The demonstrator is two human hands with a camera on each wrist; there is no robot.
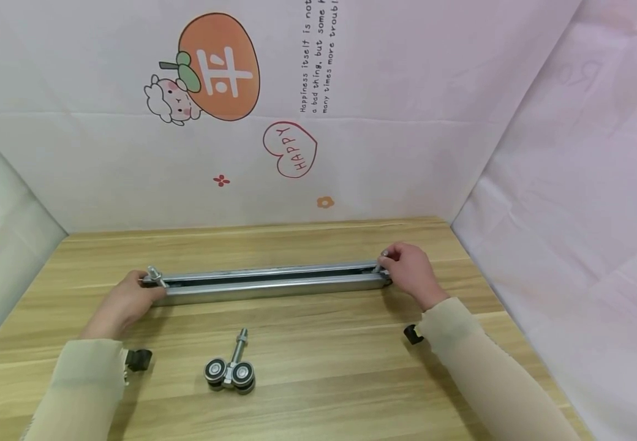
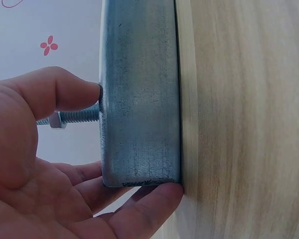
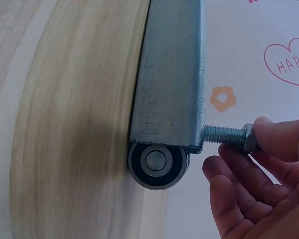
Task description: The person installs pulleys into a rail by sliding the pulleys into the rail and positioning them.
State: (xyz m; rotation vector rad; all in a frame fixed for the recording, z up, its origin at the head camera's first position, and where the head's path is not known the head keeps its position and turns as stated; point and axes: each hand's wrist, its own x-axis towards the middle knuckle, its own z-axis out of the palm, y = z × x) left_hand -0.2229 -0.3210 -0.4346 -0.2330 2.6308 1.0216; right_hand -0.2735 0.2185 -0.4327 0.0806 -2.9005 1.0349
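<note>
A galvanised metal channel rail (image 1: 274,288) lies across the wooden table, its slot facing up. My left hand (image 1: 128,300) grips the rail's left end, thumb on the slot edge and fingers around the end face. Beside that thumb, a threaded bolt (image 2: 79,115) with a nut rises from the slot. At the right end, my right hand (image 1: 409,269) pinches the upright bolt (image 3: 224,134) of a roller trolley near its nut. One wheel (image 3: 156,160) of this trolley sticks partly out of the rail end; the rest is hidden inside.
Another roller trolley (image 1: 230,375) lies on the table in front of the rail, its bolt pointing away from me. Behind the table hangs a white printed cloth (image 1: 379,153), with more white cloth (image 1: 588,214) along the right side.
</note>
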